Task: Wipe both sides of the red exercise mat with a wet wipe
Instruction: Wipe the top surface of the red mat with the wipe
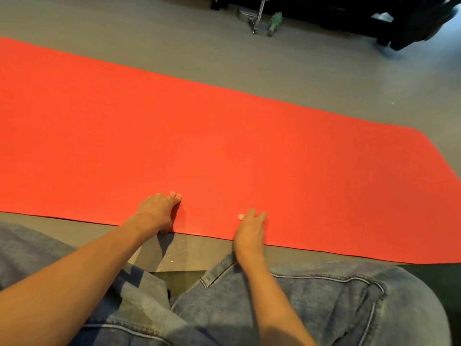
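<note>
The exercise mat (224, 136) lies flat on the floor (174, 46), running left to right across the view; its right end shows at the right, its left end runs out of frame; the person's legs (324, 308) are on the floor before its near long edge; the left hand (157, 212) rests on the mat just inside that edge, thumb at the edge itself; the right hand (249, 231) lies on the mat near to its right, apart from it; behind the mat comes bare floor, then a metal stand (258, 16) with a small brush-like thing (274, 22) just to its right; furniture (374, 18) stands further right.
</note>
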